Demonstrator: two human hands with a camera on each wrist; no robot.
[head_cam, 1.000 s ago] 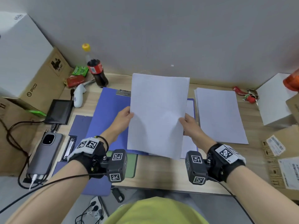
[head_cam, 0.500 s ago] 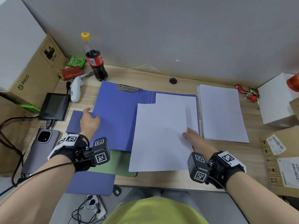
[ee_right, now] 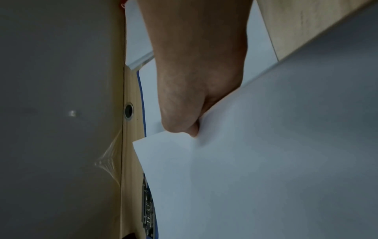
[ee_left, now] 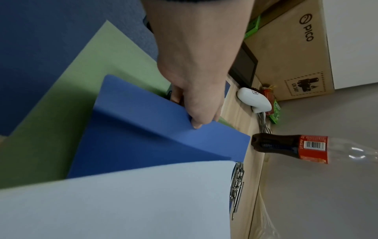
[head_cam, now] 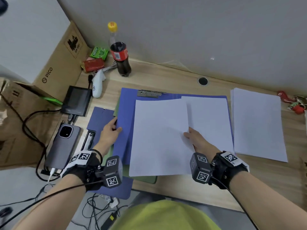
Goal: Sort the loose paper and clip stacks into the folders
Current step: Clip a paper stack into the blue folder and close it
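Blue folder [head_cam: 126, 117] lay open on the desk [head_cam: 174, 77], its left cover pinched at the edge by the left hand [head_cam: 109, 135], thumb on top and fingers [ee_left: 175, 95] curled beneath. The right hand [head_cam: 197, 140] gripped the right edge of a white stack [head_cam: 159, 138], which lay over the folder's middle and hid part of the sheet [head_cam: 209, 120] already inside, just beyond the right fingers. More loose paper [head_cam: 257, 123] waited well to the right of that hand. A metal clip [head_cam: 149, 93] sat at the folder's top, beyond both hands.

Judged from this, the step was seating the stack in the folder. It would go best if the right hand slid the stack square with the sheet beneath, top edge toward the clip, while the left held the cover steady so nothing skewed or creased.

Half a second before, the left hand had rested flat farther left on a lower folder; it had since moved in and taken hold of the cover. The stack had shifted up the folder, its near edge less far over the desk's front.
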